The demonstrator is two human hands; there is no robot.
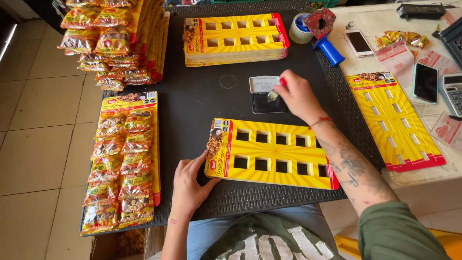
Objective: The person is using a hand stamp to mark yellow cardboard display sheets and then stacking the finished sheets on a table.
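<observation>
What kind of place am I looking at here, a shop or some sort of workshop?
Probably a small hand-packing station for snacks. Stacked yellow display cards with cut-out slots wait on the black table, a filled card of peanut packets lies alongside, and a tape dispenser and calculator sit nearby.

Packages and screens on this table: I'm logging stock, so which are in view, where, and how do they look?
Card: centre front, yellow, red ends, square holes, under the left hand.
Card stack: top centre, same look.
Filled card: left edge, snack bags in rows.
Ink pad: centre, open tin at the right hand.
Phones: right, one lit, one dark.
</observation>
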